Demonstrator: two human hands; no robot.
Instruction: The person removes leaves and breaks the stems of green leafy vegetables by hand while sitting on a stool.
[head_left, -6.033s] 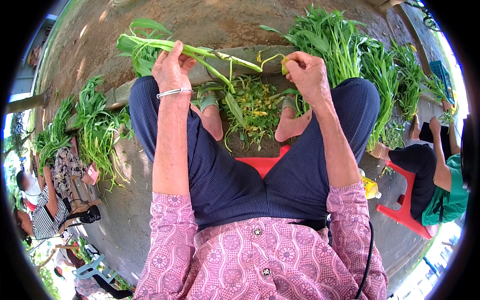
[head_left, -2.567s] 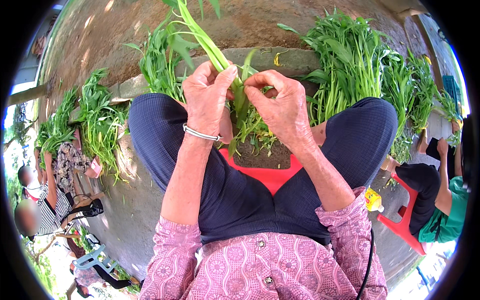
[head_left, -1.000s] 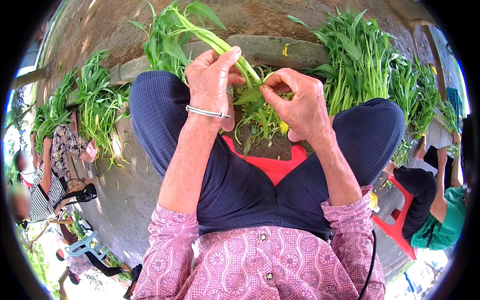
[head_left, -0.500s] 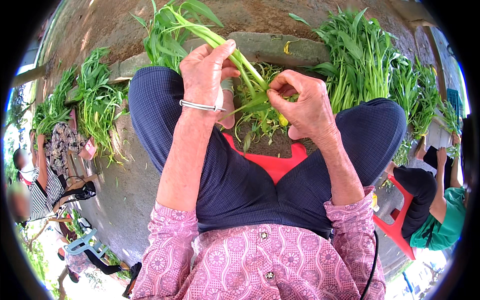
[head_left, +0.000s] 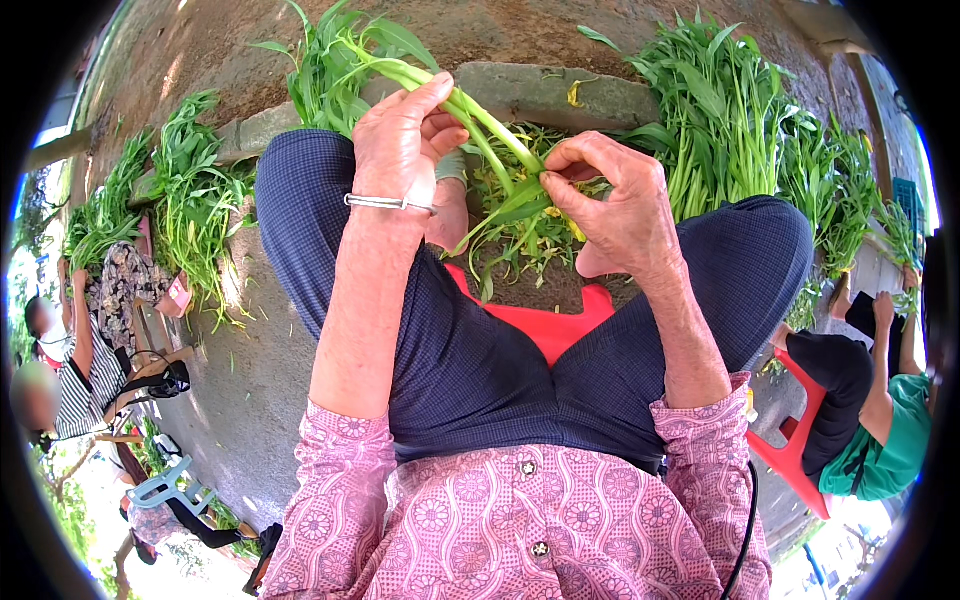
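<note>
My left hand (head_left: 400, 145), a metal bangle at its wrist, pinches several pale green water spinach stalks (head_left: 498, 130) between thumb and fingers. They slant from the upper left down toward my right hand (head_left: 622, 205). Its thumb and forefinger are pinched on the lower end of the stalks, where a loose leaf (head_left: 515, 205) hangs. Behind my left hand lies leafy water spinach (head_left: 325, 75), partly covered by it. Trimmed leaves and yellowed scraps (head_left: 545, 250) lie on the ground between my feet, below the stalks.
A large heap of water spinach (head_left: 710, 125) lies beyond my right knee, and another bunch (head_left: 195, 180) lies at left. A stone kerb (head_left: 550, 95) crosses ahead. I sit on a red stool (head_left: 550, 325). People work at both sides, one on a red stool (head_left: 795, 450).
Both hands have shifted slightly with the stalks, the left a little up and left. The loose leaf at the lower end has moved a little and hangs lower.
</note>
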